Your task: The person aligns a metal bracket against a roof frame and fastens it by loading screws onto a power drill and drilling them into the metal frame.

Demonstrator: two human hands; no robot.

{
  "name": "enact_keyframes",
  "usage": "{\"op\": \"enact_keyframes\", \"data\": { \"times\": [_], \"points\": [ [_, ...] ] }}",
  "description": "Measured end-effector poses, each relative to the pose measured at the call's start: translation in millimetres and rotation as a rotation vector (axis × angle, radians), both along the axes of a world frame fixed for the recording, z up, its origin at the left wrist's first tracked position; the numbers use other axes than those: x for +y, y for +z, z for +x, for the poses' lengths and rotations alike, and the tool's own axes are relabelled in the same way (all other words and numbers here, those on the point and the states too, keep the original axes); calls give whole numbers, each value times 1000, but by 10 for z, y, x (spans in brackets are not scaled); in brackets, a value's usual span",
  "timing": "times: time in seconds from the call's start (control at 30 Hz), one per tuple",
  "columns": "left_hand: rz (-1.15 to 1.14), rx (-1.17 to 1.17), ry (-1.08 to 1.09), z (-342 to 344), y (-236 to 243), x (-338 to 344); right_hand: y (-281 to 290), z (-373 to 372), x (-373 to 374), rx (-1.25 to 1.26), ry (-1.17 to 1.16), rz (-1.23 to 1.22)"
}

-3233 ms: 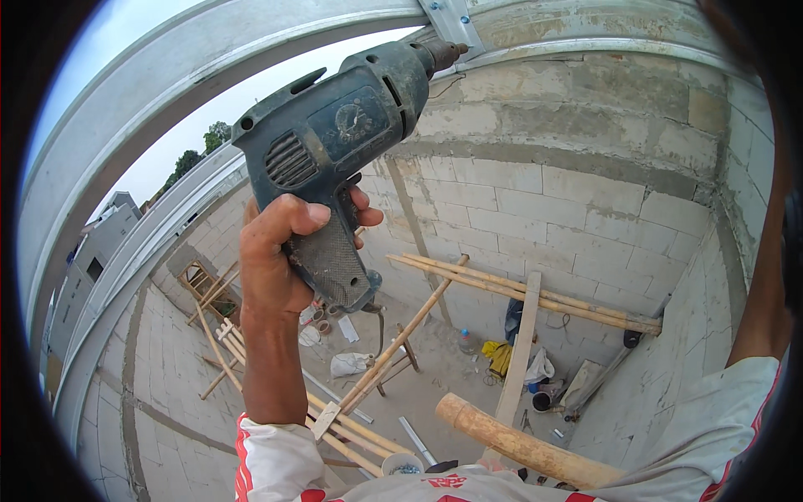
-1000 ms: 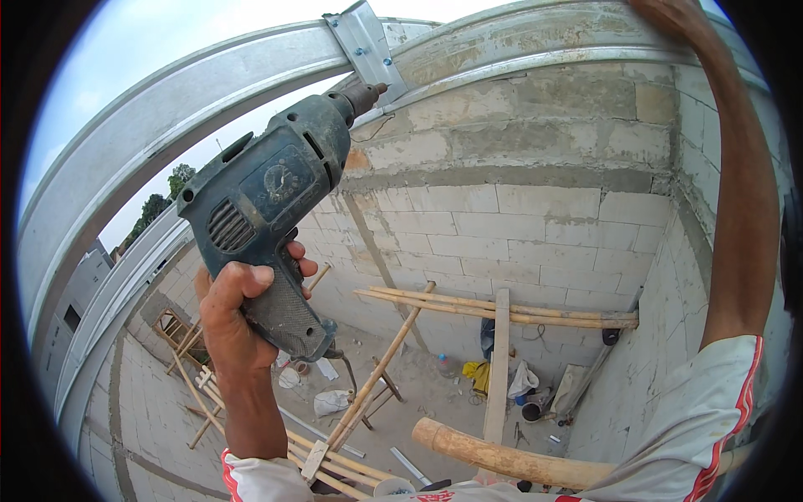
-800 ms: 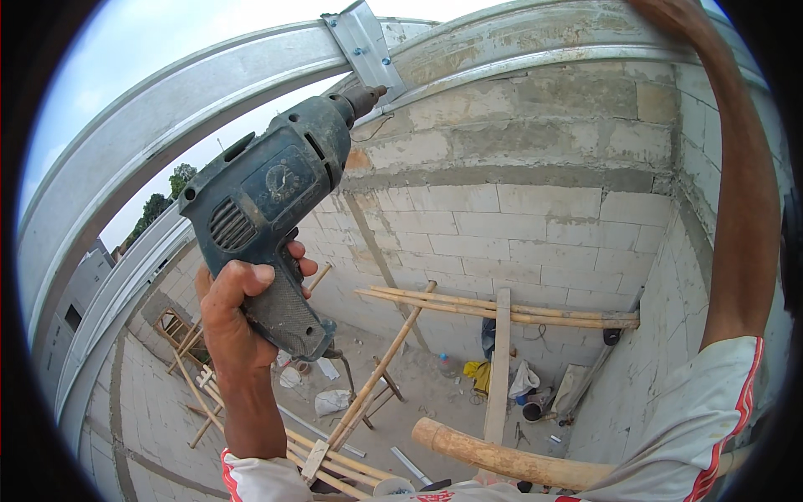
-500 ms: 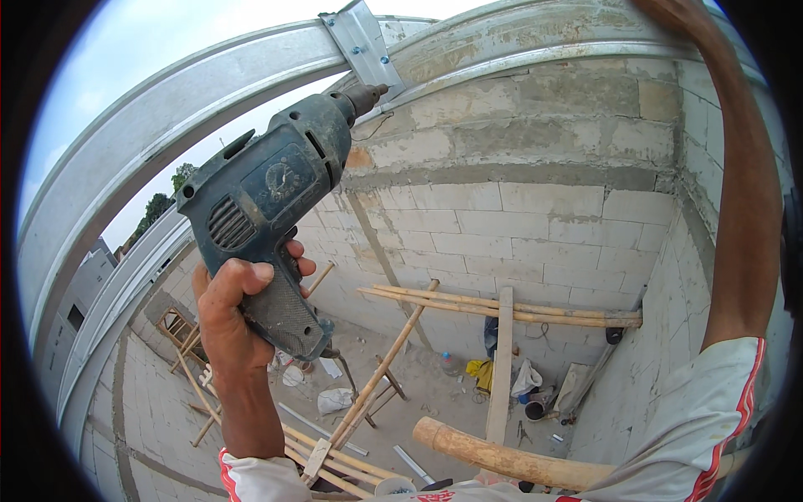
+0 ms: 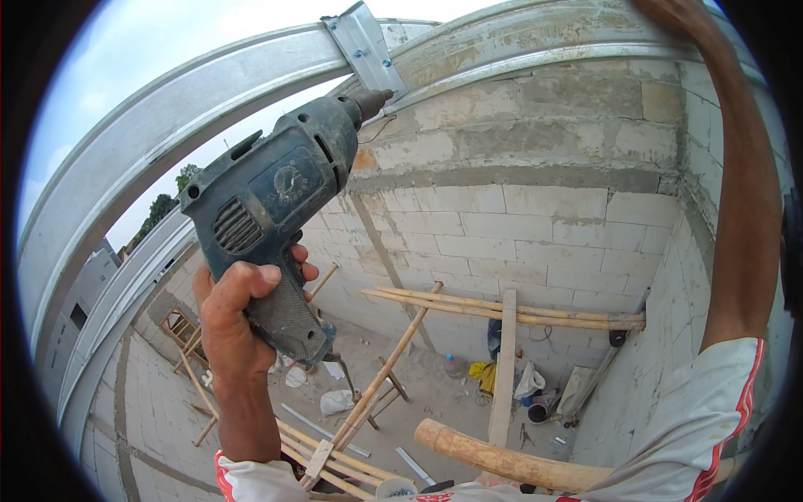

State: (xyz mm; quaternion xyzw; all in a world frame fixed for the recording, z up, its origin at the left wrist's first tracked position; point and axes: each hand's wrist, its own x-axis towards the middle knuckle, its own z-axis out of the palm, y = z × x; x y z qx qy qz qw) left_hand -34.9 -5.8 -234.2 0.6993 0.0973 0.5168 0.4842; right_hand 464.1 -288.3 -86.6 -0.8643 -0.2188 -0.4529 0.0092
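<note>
My left hand point(image 5: 238, 311) is wrapped around the handle of a dark, dusty power drill point(image 5: 280, 192), with the thumb across the grip and fingertips by the trigger. The drill points up and right. Its chuck overlaps the lower end of a metal bracket point(image 5: 361, 43) fixed with several bluish screws; whether it touches cannot be told. That bracket joins two metal roof beams, a cleaner one point(image 5: 167, 109) on the left and a stained one point(image 5: 535, 33) on the right. Up at the right-hand beam is my right hand point(image 5: 673, 15), its fingers cut off by the picture's top edge.
Below stands a room of pale block walls point(image 5: 519, 226). Bamboo poles point(image 5: 502, 308), a wooden plank point(image 5: 503, 368) and a thick bamboo pole point(image 5: 502, 456) cross it. Sacks point(image 5: 337, 402), a yellow bag point(image 5: 483, 376) and a black bucket point(image 5: 539, 410) lie on the floor.
The drill and my left hand have shifted very slightly right and down in the picture, much as the background has. My right hand stays up at the beam.
</note>
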Motion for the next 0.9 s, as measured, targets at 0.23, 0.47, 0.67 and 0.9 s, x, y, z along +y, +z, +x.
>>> {"op": "enact_keyframes", "data": {
  "times": [0.23, 0.47, 0.67, 0.9],
  "points": [
    [18, 19, 37, -12, 12, -81, 34, -354, 127, 81, 40, 134],
    [51, 45, 78, 22, 9, -150, 46, -561, 213, 131, 84, 194],
    [42, 52, 80, -46, 56, -153, -3, -730, 287, 33, 14, 137],
    [70, 71, 70, -119, 73, -142, -31, -1367, 431, 151, -95, 279]
  ]
}}
